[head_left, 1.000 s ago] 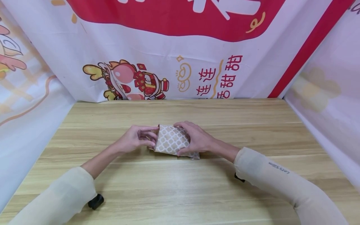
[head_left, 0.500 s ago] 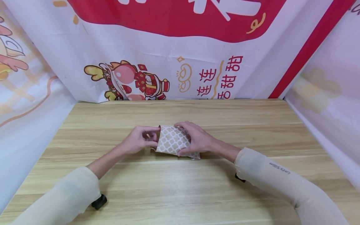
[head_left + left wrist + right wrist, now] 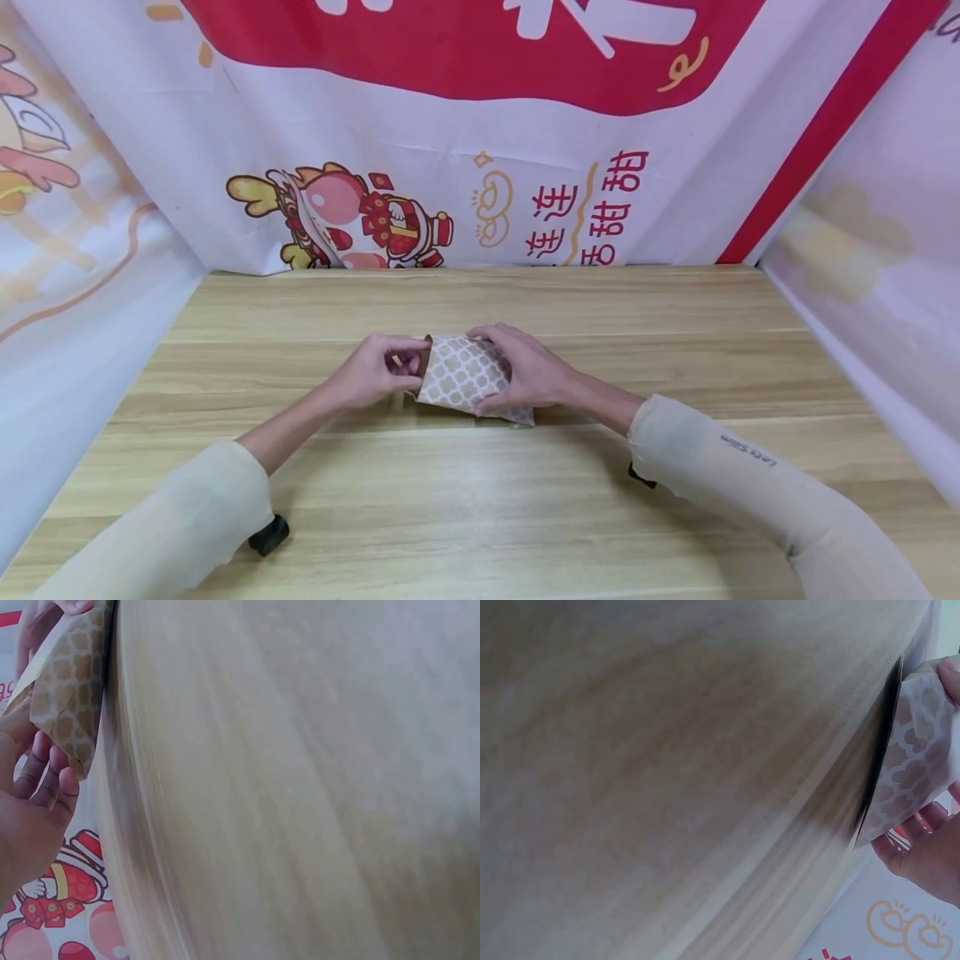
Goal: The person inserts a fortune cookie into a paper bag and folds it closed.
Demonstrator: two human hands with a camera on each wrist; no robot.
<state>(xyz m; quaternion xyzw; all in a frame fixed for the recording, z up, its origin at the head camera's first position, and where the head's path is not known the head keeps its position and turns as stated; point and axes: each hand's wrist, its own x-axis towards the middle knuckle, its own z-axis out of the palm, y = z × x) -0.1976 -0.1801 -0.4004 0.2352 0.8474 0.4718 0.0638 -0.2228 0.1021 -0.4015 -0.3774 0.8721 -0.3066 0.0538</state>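
Note:
A small paper bag (image 3: 459, 373) with a tan and white lattice pattern lies on its side at the middle of the table. Its mouth faces left and stands slightly apart, showing a brown inside. My right hand (image 3: 531, 367) grips the bag from above, thumb on the near edge and fingers on the far one. At the mouth, my left hand (image 3: 371, 372) holds the rim with bent fingers. In the left wrist view, part of that hand (image 3: 34, 817) reaches into the opening while other fingertips touch the bag's outer corner (image 3: 71, 697). The bag's contents are hidden.
The wood-grain table (image 3: 480, 508) spreads around both arms. A white and red printed cloth (image 3: 420, 125) hangs behind it, with more printed cloth at both sides. Pale sleeves cover the forearms, and a black strap end (image 3: 268, 535) hangs below the left sleeve.
My left hand has shifted slightly right, closer into the bag's mouth, and its fingers have bent more. The mouth's edge has moved a little right. The right hand keeps its grip.

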